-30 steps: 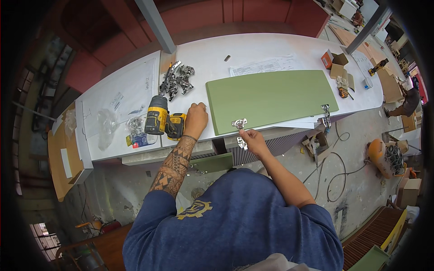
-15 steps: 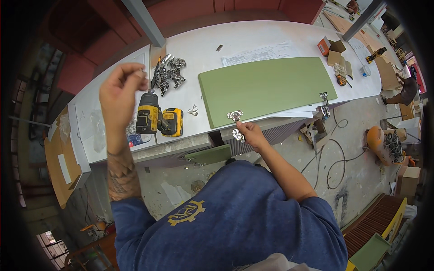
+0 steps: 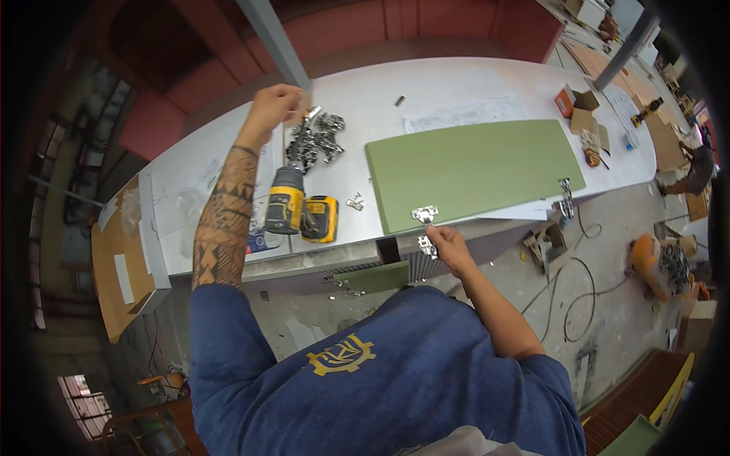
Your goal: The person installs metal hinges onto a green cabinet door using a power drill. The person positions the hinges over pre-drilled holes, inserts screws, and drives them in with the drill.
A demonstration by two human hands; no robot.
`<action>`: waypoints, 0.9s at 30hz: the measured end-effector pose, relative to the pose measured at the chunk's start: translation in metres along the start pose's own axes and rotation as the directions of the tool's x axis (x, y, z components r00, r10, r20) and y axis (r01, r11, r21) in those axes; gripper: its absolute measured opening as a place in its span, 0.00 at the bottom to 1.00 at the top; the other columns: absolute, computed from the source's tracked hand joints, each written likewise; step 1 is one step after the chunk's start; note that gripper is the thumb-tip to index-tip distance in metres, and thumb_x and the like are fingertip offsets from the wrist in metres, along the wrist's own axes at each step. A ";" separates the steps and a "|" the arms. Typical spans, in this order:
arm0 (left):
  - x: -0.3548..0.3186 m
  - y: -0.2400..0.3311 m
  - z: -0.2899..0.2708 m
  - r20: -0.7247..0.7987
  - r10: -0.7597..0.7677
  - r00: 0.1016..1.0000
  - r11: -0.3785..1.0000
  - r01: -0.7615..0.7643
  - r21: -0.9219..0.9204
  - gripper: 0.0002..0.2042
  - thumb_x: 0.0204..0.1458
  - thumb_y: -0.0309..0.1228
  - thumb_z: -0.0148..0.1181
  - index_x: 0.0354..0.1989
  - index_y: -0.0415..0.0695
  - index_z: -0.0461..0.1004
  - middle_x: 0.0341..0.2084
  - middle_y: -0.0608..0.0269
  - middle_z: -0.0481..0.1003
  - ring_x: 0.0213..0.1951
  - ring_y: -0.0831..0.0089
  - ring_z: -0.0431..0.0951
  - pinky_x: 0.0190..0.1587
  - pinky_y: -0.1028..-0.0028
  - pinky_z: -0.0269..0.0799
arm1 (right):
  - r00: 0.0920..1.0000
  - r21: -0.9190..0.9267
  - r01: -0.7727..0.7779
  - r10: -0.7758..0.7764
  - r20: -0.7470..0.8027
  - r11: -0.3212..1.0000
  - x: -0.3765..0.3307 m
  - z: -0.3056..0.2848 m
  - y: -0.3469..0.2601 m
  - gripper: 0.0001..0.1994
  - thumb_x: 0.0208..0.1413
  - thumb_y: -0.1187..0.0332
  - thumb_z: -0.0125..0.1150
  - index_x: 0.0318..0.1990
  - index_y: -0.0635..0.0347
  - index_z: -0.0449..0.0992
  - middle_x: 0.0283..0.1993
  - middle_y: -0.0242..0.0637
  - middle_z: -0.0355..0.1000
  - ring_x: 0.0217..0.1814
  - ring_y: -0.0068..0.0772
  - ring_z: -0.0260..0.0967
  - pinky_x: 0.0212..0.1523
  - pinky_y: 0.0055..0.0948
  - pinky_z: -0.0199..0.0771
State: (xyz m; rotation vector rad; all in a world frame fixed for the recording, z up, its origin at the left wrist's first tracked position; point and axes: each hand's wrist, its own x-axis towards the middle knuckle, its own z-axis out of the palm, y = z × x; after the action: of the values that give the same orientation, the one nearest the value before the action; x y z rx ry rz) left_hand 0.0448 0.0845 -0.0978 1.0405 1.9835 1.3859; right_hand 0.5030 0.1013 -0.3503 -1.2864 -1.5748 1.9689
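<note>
A green panel (image 3: 475, 171) lies on the white-topped table, with one metal cabinet hinge (image 3: 424, 215) at its near edge and another hinge (image 3: 565, 196) at its right end. My right hand (image 3: 449, 247) pinches the nearer hinge by its arm, which hangs past the panel edge. Reached out to the far left, my left hand (image 3: 274, 110) has its fingers curled together beside a heap of shiny hinges (image 3: 313, 143). What it holds, if anything, is hidden. Below the heap stands a yellow and black cordless driver (image 3: 284, 204) with its battery.
Loose metal bits (image 3: 355, 202) lie between driver and panel. Behind the panel are paper drawings (image 3: 456, 115); an opened small carton (image 3: 582, 106) stands at the far right. Grey posts (image 3: 275, 42) rise at the back. A cable (image 3: 585, 285) loops on the floor at right.
My left hand has moved away from me, from above the driver to beside the hinge heap. My right hand stays on the hinge. The whole view has shifted, so the table appears lower and further right.
</note>
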 end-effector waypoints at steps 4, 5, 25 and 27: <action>0.001 0.010 0.007 0.109 -0.186 0.976 0.982 0.183 0.042 0.03 0.54 0.25 0.63 0.31 0.39 0.80 0.23 0.67 0.77 0.23 0.80 0.74 0.28 0.79 0.74 | 0.994 -0.128 0.106 -0.107 -0.003 0.986 0.000 -0.003 0.005 0.21 0.69 0.51 0.62 0.43 0.65 0.79 0.34 0.25 0.75 0.34 0.14 0.65 0.35 0.22 0.67; 0.001 0.020 0.011 0.124 -0.180 0.976 0.984 0.176 0.044 0.03 0.54 0.25 0.63 0.31 0.39 0.80 0.23 0.67 0.77 0.23 0.80 0.74 0.28 0.79 0.74 | 0.994 -0.122 0.105 -0.108 -0.019 0.987 0.001 -0.005 0.005 0.21 0.69 0.51 0.62 0.43 0.65 0.79 0.34 0.25 0.75 0.34 0.14 0.65 0.35 0.22 0.67; 0.011 -0.009 -0.004 0.159 -0.426 0.891 0.901 0.434 -0.016 0.07 0.61 0.33 0.64 0.36 0.43 0.81 0.28 0.68 0.78 0.29 0.81 0.78 0.30 0.83 0.76 | 0.994 -0.181 0.064 -0.079 -0.074 0.981 0.003 0.005 0.002 0.28 0.64 0.44 0.65 0.46 0.68 0.83 0.29 0.35 0.78 0.31 0.24 0.72 0.35 0.32 0.73; 0.007 -0.006 -0.004 0.206 -0.440 0.874 0.885 0.461 -0.068 0.07 0.63 0.32 0.63 0.40 0.42 0.82 0.30 0.67 0.80 0.31 0.82 0.79 0.33 0.79 0.78 | 0.995 -0.199 0.071 -0.084 -0.058 0.977 0.004 0.004 0.002 0.29 0.64 0.44 0.64 0.46 0.68 0.83 0.31 0.37 0.79 0.34 0.25 0.73 0.38 0.32 0.74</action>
State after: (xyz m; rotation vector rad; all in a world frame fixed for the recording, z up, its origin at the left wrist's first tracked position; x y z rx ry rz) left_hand 0.0356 0.0871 -0.1016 0.5745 1.8310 1.0876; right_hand 0.4980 0.1010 -0.3545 -1.3261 -1.7962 1.7413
